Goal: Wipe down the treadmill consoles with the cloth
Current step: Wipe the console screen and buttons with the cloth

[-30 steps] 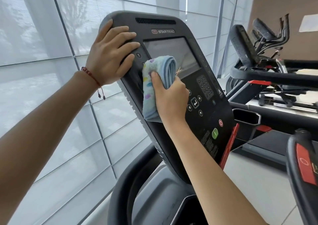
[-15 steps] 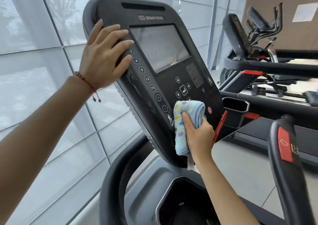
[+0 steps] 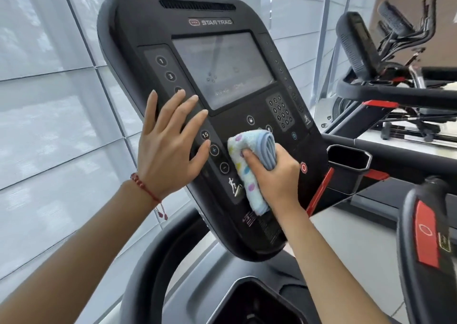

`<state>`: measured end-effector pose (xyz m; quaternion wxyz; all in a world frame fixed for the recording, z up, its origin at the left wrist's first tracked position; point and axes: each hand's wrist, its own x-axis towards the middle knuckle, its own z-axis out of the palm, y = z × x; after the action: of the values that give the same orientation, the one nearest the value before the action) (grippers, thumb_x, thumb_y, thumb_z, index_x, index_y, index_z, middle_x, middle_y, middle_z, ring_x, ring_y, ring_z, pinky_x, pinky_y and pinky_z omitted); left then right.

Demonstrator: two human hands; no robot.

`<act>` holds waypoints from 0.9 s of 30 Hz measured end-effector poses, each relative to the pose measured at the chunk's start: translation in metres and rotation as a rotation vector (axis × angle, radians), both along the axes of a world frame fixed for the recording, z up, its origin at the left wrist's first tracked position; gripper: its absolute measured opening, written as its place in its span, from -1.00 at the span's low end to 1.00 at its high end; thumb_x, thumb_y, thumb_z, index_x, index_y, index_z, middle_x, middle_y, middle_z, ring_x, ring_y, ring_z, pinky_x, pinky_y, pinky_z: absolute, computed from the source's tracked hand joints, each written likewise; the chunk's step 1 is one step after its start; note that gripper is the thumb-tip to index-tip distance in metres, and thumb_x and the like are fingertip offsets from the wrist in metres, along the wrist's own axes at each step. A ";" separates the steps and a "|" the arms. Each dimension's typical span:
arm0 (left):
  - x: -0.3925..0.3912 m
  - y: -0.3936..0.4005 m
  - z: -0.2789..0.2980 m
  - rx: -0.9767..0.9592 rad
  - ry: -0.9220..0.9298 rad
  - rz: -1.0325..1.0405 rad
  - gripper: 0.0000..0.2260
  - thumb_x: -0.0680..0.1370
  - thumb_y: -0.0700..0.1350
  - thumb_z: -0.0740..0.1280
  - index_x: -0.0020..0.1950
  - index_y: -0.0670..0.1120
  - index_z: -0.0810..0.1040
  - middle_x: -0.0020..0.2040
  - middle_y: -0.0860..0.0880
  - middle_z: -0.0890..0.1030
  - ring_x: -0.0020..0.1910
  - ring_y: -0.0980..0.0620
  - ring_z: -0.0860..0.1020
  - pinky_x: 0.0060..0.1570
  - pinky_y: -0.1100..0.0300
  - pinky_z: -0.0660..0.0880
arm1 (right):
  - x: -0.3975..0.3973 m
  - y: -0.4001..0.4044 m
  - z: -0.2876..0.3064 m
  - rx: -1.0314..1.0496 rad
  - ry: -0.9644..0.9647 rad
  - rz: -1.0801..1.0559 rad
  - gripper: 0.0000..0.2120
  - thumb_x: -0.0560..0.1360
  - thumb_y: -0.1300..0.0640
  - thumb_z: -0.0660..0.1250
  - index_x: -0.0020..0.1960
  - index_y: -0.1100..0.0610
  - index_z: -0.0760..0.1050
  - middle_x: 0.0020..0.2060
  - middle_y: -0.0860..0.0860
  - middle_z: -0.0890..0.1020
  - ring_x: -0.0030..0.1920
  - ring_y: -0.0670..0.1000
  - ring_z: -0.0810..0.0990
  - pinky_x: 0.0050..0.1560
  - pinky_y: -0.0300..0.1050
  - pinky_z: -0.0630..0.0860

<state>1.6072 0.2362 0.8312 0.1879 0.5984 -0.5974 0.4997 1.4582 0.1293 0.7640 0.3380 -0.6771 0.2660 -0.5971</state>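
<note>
A black Star Trac treadmill console (image 3: 153,24) fills the middle of the view, tilted back, with a grey screen (image 3: 222,68) and button columns. My right hand (image 3: 274,177) grips a folded pale blue cloth (image 3: 249,160) with coloured dots and presses it on the lower middle of the panel, below the screen and left of the red stop button (image 3: 304,167). My left hand (image 3: 170,145) lies flat with straight, spread fingers on the left button column, covering some numbered buttons.
A second treadmill console (image 3: 356,44) and other gym machines stand at the right. A black handlebar with a red pad (image 3: 427,237) rises at lower right. A cup holder (image 3: 348,156) sits right of the console. Shaded window panels (image 3: 49,125) run along the left.
My right hand has slid the cloth up and left from the console's bottom edge to the middle of the lower panel. My left hand has moved down the left button column.
</note>
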 end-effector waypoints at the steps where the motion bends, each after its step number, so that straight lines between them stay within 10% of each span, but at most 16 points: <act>1: 0.000 0.001 0.000 0.003 0.000 0.007 -0.64 0.53 -0.03 0.23 0.18 -0.24 0.56 0.25 -0.21 0.51 0.35 -0.18 0.36 0.41 -0.20 0.04 | 0.002 -0.015 0.006 0.006 0.020 -0.016 -0.67 0.34 -0.11 0.44 -0.26 0.15 0.48 -0.36 0.05 0.55 -0.34 -0.02 0.50 -0.27 -0.15 0.46; 9: -0.005 0.001 -0.003 0.016 0.022 0.032 -0.63 0.53 -0.06 0.19 0.20 -0.25 0.55 0.27 -0.21 0.49 0.36 -0.19 0.33 0.40 -0.22 0.04 | 0.007 -0.122 0.047 0.141 0.059 -0.100 -0.72 0.46 -0.09 0.35 -0.18 0.14 0.46 -0.26 0.03 0.54 -0.21 0.00 0.49 -0.29 -0.23 0.30; 27: -0.023 0.006 -0.004 0.046 0.035 0.024 -0.64 0.48 -0.06 0.25 0.17 -0.25 0.57 0.24 -0.22 0.52 0.33 -0.19 0.37 0.41 -0.17 0.08 | 0.011 -0.084 0.042 0.067 0.034 0.080 -0.65 0.40 -0.06 0.42 -0.24 0.26 0.51 -0.35 0.10 0.58 -0.33 -0.04 0.49 -0.27 -0.15 0.44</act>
<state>1.5843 0.2423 0.8267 0.1786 0.6183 -0.5982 0.4775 1.4689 0.0457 0.8058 0.3793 -0.6855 0.2643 -0.5625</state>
